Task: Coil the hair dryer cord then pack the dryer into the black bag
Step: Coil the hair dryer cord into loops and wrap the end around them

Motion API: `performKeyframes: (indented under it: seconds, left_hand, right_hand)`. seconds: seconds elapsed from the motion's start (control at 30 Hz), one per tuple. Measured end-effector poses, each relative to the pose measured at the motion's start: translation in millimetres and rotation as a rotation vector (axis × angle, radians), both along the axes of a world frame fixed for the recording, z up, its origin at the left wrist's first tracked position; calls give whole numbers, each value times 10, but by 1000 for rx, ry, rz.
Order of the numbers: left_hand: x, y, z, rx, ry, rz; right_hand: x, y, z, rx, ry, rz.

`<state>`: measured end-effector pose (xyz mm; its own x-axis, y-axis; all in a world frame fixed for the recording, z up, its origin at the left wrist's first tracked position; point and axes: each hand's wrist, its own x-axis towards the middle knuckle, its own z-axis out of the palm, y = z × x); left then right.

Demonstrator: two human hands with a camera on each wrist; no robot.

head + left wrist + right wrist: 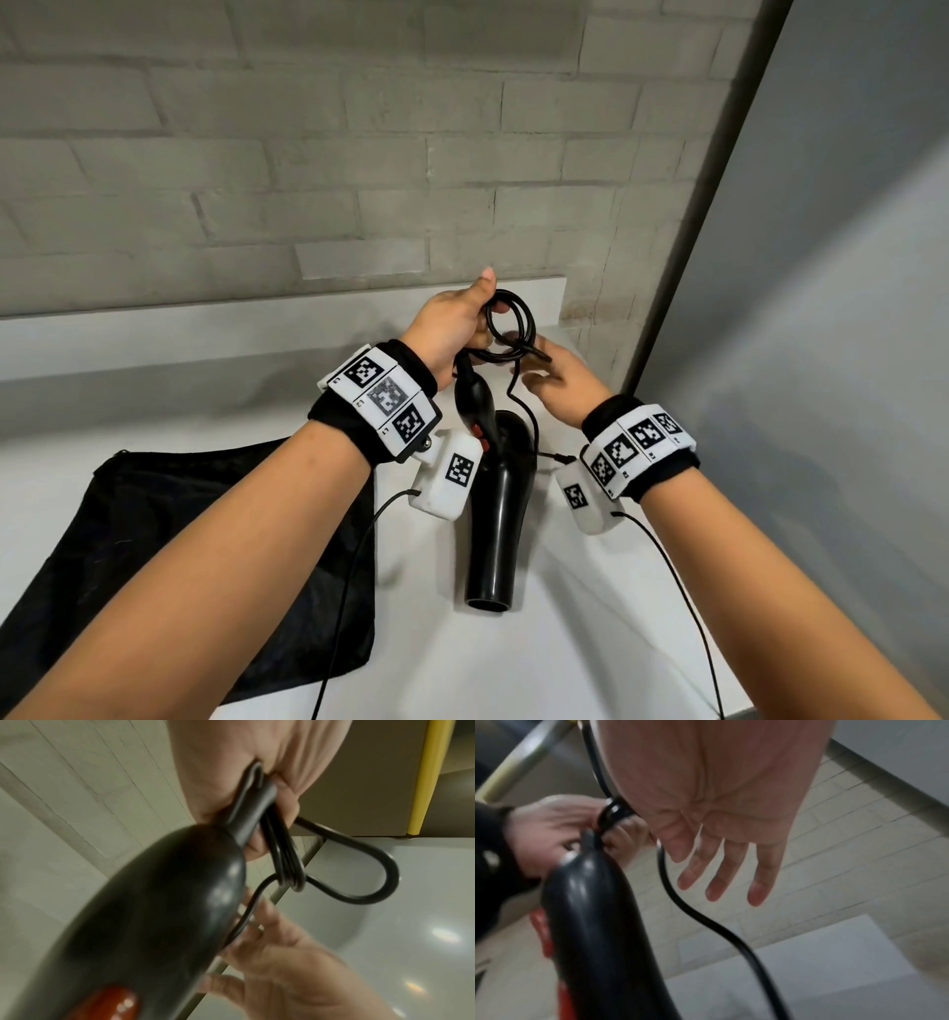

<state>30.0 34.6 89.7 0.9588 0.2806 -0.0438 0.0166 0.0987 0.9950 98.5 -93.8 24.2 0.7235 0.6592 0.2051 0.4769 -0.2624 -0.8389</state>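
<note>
Coiling is under way above the white surface [590, 642]: the left hand [452, 324] grips several loops of black cord [513, 324] bunched against the top of the dryer [490, 514] handle, the dryer hanging nozzle-down from that grip, just above the surface. The right hand [557, 383], just right of the loops, has its fingers [721, 874] spread and relaxed, holding nothing, while a loose strand of cord trails down past it. The bag [179, 539] lies flat on the surface, left of the dryer, its opening not discernible. The next move likely calls for the right hand to catch the trailing strand and lay another loop into the left hand's grip.
</note>
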Motion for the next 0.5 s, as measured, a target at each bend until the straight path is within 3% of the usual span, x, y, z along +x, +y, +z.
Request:
performKeyframes:
  seconds: [0.17, 0.27, 0.4, 0.5]
  left_hand:
    - [-8, 36, -7, -22, -12, -1]
    - [-5, 59, -36, 33, -15, 4]
    - [-5, 80, -32, 92, -3, 19]
    - [-49, 91, -20, -12, 1, -44]
  right_hand:
    - [-85, 35, 125, 116, 36, 119]
    - [-39, 67, 34, 109, 15, -10]
    - [65, 158, -25, -38, -48, -136]
    - [209, 107, -107, -287, -20, -178]
